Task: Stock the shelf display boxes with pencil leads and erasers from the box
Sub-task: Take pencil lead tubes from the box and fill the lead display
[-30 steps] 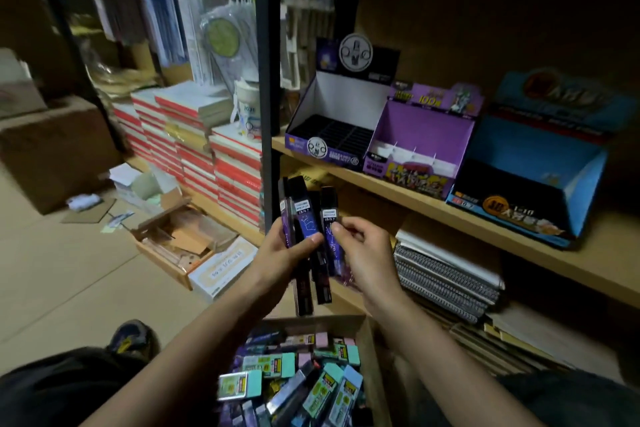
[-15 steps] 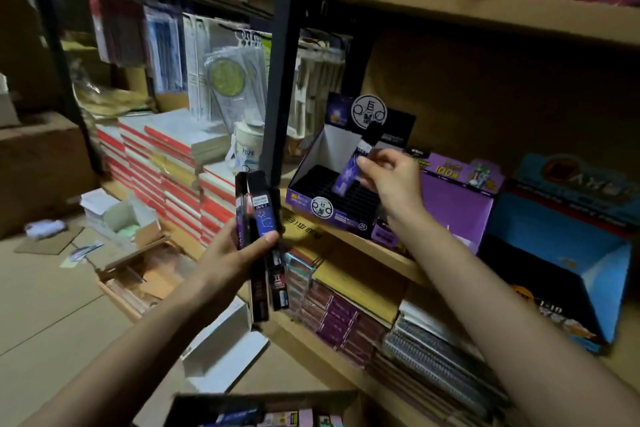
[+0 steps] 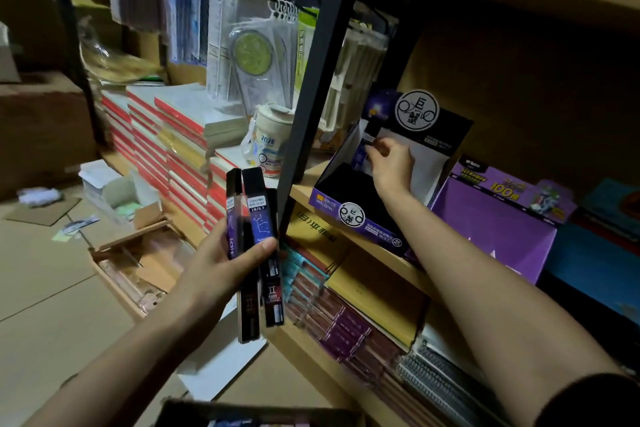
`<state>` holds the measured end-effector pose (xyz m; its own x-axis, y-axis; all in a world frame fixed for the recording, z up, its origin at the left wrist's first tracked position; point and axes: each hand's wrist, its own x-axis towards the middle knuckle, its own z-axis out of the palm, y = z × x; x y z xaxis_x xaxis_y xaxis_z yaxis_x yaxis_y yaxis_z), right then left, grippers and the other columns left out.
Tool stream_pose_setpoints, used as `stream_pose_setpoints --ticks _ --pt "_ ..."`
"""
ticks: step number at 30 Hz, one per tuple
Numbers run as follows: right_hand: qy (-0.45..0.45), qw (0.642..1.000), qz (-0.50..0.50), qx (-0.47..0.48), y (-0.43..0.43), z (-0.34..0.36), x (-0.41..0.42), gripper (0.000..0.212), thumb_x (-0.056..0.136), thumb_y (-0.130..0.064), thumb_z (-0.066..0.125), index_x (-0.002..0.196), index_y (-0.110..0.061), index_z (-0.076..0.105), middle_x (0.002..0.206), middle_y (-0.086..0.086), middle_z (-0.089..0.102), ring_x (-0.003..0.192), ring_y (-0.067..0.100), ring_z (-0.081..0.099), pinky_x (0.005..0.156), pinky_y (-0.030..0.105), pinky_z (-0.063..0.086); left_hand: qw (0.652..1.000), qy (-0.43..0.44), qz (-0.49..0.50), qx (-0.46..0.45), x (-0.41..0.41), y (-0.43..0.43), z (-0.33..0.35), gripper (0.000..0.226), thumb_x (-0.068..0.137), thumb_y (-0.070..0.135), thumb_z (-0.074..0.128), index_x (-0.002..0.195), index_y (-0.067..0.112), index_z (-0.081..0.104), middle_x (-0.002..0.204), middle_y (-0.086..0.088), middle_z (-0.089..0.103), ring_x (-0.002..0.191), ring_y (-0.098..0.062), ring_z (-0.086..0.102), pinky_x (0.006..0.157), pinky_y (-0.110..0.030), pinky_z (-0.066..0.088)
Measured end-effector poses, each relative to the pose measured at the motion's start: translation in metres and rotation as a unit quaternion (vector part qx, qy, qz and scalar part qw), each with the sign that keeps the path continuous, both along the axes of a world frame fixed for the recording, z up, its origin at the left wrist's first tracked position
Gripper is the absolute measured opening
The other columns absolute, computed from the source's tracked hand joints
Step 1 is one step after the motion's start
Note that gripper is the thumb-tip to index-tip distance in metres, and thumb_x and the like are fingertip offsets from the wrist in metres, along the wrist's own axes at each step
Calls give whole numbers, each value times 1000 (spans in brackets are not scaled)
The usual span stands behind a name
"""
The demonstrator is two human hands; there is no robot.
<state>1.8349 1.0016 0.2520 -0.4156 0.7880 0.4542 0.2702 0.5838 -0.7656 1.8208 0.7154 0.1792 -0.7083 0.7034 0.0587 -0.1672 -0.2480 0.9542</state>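
Note:
My left hand [image 3: 221,267] grips a fan of several dark purple pencil lead cases [image 3: 256,218] in front of the black shelf post. My right hand [image 3: 391,163] reaches into the black and purple display box [image 3: 363,218] on the wooden shelf and pinches one upright lead case [image 3: 363,146] against its back left corner. The box's black slotted floor looks bare otherwise. The cardboard supply box [image 3: 214,409] shows only its top rim at the bottom edge.
A purple display box [image 3: 498,229] and a blue one [image 3: 599,263] stand to the right on the same shelf [image 3: 367,246]. The black post [image 3: 311,94] rises between my hands. Notebooks fill the lower shelf; stacked books and open cartons lie at left.
My right hand took one lead case from the fan in my left hand, carried it up into the black display box, and now holds it deep at the back. My view rose toward the shelf.

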Motion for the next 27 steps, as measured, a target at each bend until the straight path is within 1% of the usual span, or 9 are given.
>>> stream_pose_setpoints --ticks 4,8,10,13,16,19,22,24,27 --pt "-30 999 18 -5 7 -3 -4 24 89 -15 63 110 -3 67 103 11 69 93 17 62 80 23 45 999 -2 31 15 2 2 2 47 74 26 67 119 21 55 107 -4 71 96 -20 70 79 -37 54" --pt "-32 994 25 -101 15 -3 -13 23 87 -11 64 106 1 68 101 17 69 96 30 66 91 44 52 999 -16 31 24 5 7 2 50 73 25 67 121 19 53 108 -7 70 96 -22 70 76 -36 57" --pt "-73 992 21 -105 17 -3 -16 22 87 -16 65 101 0 70 97 18 70 92 30 67 89 46 52 999 -22 29 29 7 10 3 50 74 25 67 122 20 53 108 -6 71 96 -22 70 75 -34 58" --pt "-150 986 6 -78 11 0 -16 29 88 -28 64 88 0 70 91 19 70 88 31 67 85 43 53 999 -25 26 26 11 13 1 51 75 24 68 124 18 53 110 -7 70 98 -23 69 80 -39 55" --pt "-208 978 -1 -10 -5 5 -4 37 92 -37 56 93 -2 68 93 15 68 92 31 63 75 33 47 999 -22 20 24 13 14 2 52 76 23 68 126 19 51 115 -8 67 101 -23 68 84 -42 54" --pt "-294 951 55 80 -32 -2 24 51 94 -52 41 123 -12 55 123 11 58 114 30 53 91 38 45 999 -18 9 26 15 14 4 55 75 24 68 126 21 51 114 -7 68 101 -21 68 82 -38 55" --pt "-424 892 76 134 -54 -23 58 73 88 -72 24 146 -28 26 155 7 23 141 35 23 113 52 20 999 -22 8 29 17 14 7 55 74 23 68 126 19 51 111 -9 69 99 -22 69 81 -38 55" --pt "-449 878 86 140 -58 -32 74 72 87 -73 23 148 -35 18 158 4 13 144 35 12 114 52 12 999 -25 3 34 20 14 9 53 75 22 68 126 18 51 109 -9 70 99 -23 69 79 -38 56" --pt "-439 881 89 150 -60 -35 85 64 91 -67 27 147 -37 19 158 3 15 144 33 12 115 49 13 999 -30 -3 40 24 15 12 50 76 22 68 122 17 52 104 -7 72 96 -23 70 78 -38 58"
